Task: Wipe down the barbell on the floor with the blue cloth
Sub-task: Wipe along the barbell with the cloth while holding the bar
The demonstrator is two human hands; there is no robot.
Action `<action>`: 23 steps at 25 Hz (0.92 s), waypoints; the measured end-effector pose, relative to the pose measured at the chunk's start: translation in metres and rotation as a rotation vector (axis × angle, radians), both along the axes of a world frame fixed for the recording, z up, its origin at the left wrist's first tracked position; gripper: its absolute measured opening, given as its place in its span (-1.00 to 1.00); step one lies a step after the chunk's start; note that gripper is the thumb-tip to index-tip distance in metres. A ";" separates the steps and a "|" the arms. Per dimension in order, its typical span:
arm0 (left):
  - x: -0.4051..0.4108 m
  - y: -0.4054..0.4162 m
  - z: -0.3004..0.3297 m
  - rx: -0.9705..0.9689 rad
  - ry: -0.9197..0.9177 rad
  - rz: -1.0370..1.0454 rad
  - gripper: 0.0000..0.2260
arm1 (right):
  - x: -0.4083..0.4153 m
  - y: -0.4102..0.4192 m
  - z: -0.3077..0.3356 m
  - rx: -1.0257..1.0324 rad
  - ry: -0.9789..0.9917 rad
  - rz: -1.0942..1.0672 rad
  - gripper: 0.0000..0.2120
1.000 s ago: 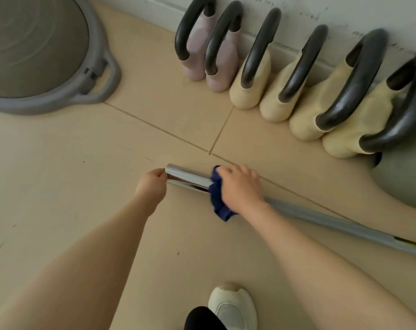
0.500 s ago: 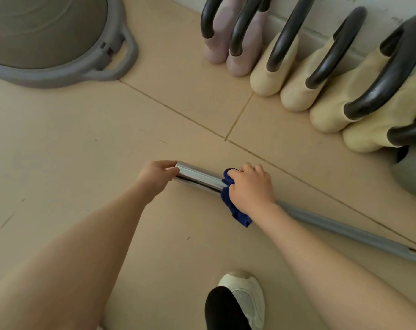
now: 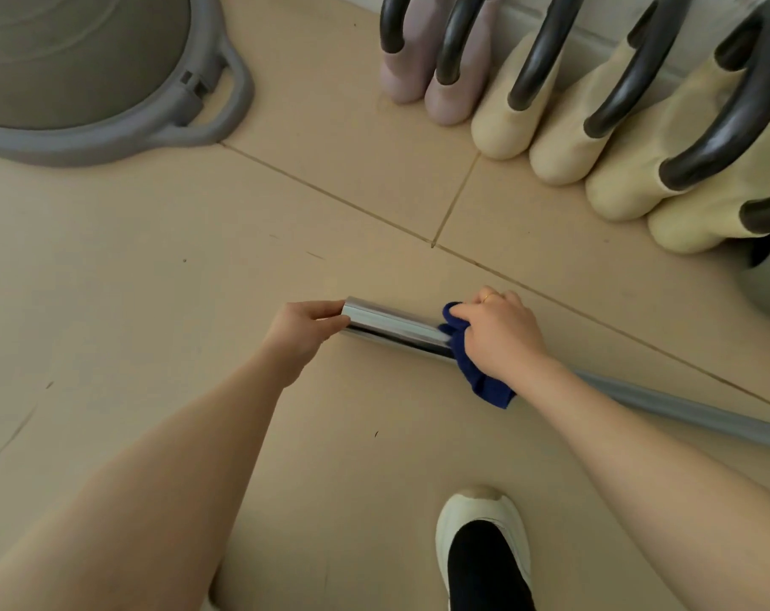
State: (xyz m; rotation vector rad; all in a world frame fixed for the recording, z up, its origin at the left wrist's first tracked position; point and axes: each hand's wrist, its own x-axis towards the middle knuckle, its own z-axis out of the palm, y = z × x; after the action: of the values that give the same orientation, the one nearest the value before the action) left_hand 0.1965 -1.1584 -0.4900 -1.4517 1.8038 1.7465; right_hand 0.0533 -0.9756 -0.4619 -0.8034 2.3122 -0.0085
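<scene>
Beige tiled floor [image 3: 123,266], kettlebells [image 3: 502,121] lined along pale wall [image 3: 608,11].

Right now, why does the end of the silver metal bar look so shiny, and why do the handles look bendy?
Head view: the chrome barbell end mirrors light in bright and dark streaks; the wide-angle lens curves the cream kettlebells near the edge; no blur.

Bare forearms, ring [image 3: 487,297], white shoe [image 3: 480,513]

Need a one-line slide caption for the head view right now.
Right hand grips blue cloth around the barbell on the floor while left hand holds its end.
</scene>
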 end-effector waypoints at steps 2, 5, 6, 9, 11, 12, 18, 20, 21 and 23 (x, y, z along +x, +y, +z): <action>0.003 0.001 -0.002 0.058 0.024 0.089 -0.83 | 0.008 -0.018 0.002 0.128 0.043 -0.062 -0.86; -0.001 -0.004 -0.004 0.117 -0.002 0.150 -0.86 | 0.028 -0.030 -0.004 -0.027 -0.005 0.070 -0.84; -0.003 -0.007 -0.006 0.093 -0.028 0.099 -0.84 | 0.025 -0.025 -0.004 -0.100 -0.083 0.106 -0.73; -0.003 -0.012 -0.005 0.077 -0.071 -0.030 -0.83 | 0.004 -0.013 -0.007 -0.069 -0.199 0.100 -0.50; 0.002 -0.012 -0.005 0.095 -0.051 -0.063 -0.82 | 0.003 -0.013 -0.011 0.034 -0.072 0.046 -0.53; 0.005 -0.012 -0.005 0.095 -0.035 -0.063 -0.82 | 0.009 -0.015 -0.011 0.014 -0.071 0.022 -0.55; 0.021 -0.006 -0.007 0.089 0.008 -0.033 -0.82 | 0.023 -0.015 -0.020 -0.219 -0.325 -0.073 -0.57; 0.020 -0.003 -0.005 0.045 0.006 -0.031 -0.82 | 0.019 -0.016 -0.022 -0.129 -0.250 -0.108 -0.57; 0.018 -0.002 -0.004 0.024 0.003 -0.032 -0.82 | 0.019 -0.018 -0.020 -0.124 -0.252 -0.062 -0.54; 0.012 -0.002 -0.006 0.017 -0.011 -0.023 -0.82 | 0.021 -0.019 -0.013 -0.171 -0.310 0.073 -0.52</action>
State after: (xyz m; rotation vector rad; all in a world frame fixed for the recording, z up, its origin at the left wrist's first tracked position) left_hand 0.2088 -1.1603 -0.4957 -1.4259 1.7883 1.7356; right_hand 0.0743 -0.9946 -0.4751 -0.9028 2.0074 -0.2821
